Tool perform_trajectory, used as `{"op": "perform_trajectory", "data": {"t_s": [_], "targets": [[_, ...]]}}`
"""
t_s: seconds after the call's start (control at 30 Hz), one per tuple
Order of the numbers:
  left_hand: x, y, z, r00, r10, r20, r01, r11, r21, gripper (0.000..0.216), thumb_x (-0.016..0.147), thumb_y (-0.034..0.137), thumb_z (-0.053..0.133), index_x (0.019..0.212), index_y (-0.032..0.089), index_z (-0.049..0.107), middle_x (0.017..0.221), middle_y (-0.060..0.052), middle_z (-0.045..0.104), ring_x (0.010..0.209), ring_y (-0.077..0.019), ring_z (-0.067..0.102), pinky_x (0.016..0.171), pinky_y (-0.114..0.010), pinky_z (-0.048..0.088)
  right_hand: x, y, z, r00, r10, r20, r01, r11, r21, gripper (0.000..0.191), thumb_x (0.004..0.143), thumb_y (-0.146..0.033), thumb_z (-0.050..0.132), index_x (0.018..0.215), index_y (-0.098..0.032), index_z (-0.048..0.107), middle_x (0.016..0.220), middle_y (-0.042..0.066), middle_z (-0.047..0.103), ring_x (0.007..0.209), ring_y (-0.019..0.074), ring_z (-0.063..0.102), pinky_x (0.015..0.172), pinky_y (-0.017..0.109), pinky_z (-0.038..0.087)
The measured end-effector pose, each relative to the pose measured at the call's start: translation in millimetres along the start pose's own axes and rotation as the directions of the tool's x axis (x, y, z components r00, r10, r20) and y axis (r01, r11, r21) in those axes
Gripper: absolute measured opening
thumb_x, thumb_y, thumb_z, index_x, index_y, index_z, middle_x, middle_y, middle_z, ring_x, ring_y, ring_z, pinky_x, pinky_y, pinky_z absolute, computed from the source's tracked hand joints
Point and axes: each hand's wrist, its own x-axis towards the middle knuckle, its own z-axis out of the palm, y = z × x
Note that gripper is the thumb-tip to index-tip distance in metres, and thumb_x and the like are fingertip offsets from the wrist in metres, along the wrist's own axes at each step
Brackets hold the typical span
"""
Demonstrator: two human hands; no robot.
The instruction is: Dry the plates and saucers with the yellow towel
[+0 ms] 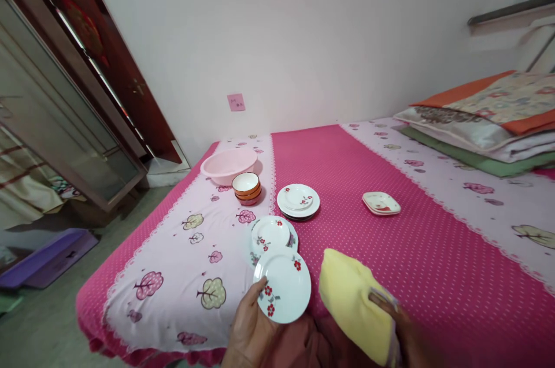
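Gripping floral plate [284, 284] in left hand [254, 330], yellow cloth [355, 301] in right hand [398, 322].
Thumb over plate's rim, the spot to hold; probably light, stiff, slick, breakable. Cloth likely soft, floppy. Plate's just in front of stacked plates [269, 230] on bed [312, 154].

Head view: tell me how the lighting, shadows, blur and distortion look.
In the head view, light is soft, with faint shadows right of the pink basin and stacked bowls; the head view blurs the right hand while the plate in the left hand looks fairly sharp; the head view's red-brown door leans steeply, probably wide-angle distortion.
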Motion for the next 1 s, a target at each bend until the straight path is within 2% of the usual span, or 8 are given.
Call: {"op": "perform_trajectory", "data": {"t_s": [0.13,0.2,0.3,0.37,0.47,0.7,0.83,1.0], "targets": [[1.5,-7.5,-3.6,0.958,-0.045,0.282,0.056,0.998,-0.028,0.037,0.106,0.027,0.047,0.127,0.011,0.073,0.124,-0.013,0.077,0.120,-0.0272,0.072,0.119,-0.049,0.042,4.4,-33.0,12.6,0.984,0.172,0.052,-0.179,0.967,0.182,0.079,0.070,-0.060,0.080,0.136,-0.021,0.063,0.117,0.011,0.079,0.114,0.0409,0.072,0.092,0.052,0.063],[2.4,-9.0,-1.3,0.929,-0.031,0.368,0.042,0.999,-0.022,0.047,0.107,0.042,0.045,0.127,0.011,0.073,0.133,-0.014,0.072,0.126,-0.0303,0.068,0.123,-0.053,0.037,2.0,-48.5,17.1,0.997,0.077,0.021,-0.079,0.990,0.119,0.082,0.073,-0.062,0.080,0.141,-0.021,0.060,0.126,0.011,0.076,0.119,0.0374,0.070,0.098,0.048,0.060],[3.2,-11.7,4.6,0.899,-0.014,0.439,0.025,0.999,-0.020,0.060,0.106,0.055,0.039,0.130,0.011,0.072,0.140,-0.016,0.067,0.132,-0.0314,0.063,0.126,-0.052,0.031,-3.4,-65.4,23.1,0.968,-0.249,0.030,0.250,0.957,-0.148,0.066,0.084,-0.060,0.072,0.137,-0.023,0.062,0.134,0.010,0.072,0.126,0.0337,0.066,0.104,0.043,0.057],[3.2,-14.5,9.1,0.876,0.001,0.483,0.013,1.000,-0.026,0.060,0.108,0.053,0.033,0.131,0.012,0.071,0.140,-0.015,0.067,0.135,-0.0291,0.061,0.127,-0.048,0.028,-7.0,-71.9,29.1,0.868,-0.456,0.196,0.495,0.825,-0.273,0.051,0.095,-0.049,0.063,0.139,-0.024,0.061,0.136,0.011,0.070,0.125,0.0316,0.066,0.104,0.042,0.057],[1.6,-19.7,16.6,0.844,-0.001,0.536,0.028,0.999,-0.042,0.059,0.110,0.047,0.027,0.133,0.014,0.071,0.138,-0.013,0.069,0.140,-0.0257,0.056,0.128,-0.044,0.026,-11.6,-75.7,42.2,0.672,-0.610,0.420,0.735,0.619,-0.276,0.045,0.100,-0.032,0.053,0.145,-0.027,0.055,0.142,0.011,0.064,0.128,0.0306,0.062,0.107,0.046,0.054],[1.5,-28.6,16.4,0.862,-0.021,0.507,0.078,0.993,-0.092,0.053,0.110,0.041,0.032,0.132,0.011,0.070,0.136,-0.013,0.071,0.128,-0.0233,0.066,0.125,-0.041,0.032,-9.4,-67.2,67.0,0.367,-0.633,0.682,0.902,0.063,-0.428,0.066,0.091,-0.009,0.051,0.155,-0.023,0.045,0.150,0.011,0.058,0.139,0.0285,0.052,0.114,0.048,0.044],[2.0,-30.9,14.7,0.908,-0.026,0.418,0.076,0.992,-0.104,0.049,0.109,0.040,0.037,0.129,0.013,0.072,0.134,-0.012,0.073,0.119,-0.0221,0.071,0.119,-0.038,0.040,-4.1,-56.1,69.6,0.296,-0.582,0.757,0.887,-0.126,-0.444,0.065,0.089,-0.012,0.053,0.154,-0.022,0.047,0.156,0.009,0.054,0.146,0.0300,0.045,0.119,0.050,0.038],[-2.7,-29.0,22.4,0.945,-0.111,0.309,0.152,0.982,-0.111,0.044,0.106,0.038,0.047,0.129,0.009,0.071,0.127,-0.014,0.077,0.108,-0.0206,0.074,0.104,-0.029,0.052,-7.1,-53.6,62.4,0.287,-0.500,0.817,0.902,-0.147,-0.406,0.058,0.092,-0.015,0.053,0.149,-0.025,0.052,0.149,0.004,0.062,0.141,0.0239,0.051,0.119,0.043,0.039]]}}
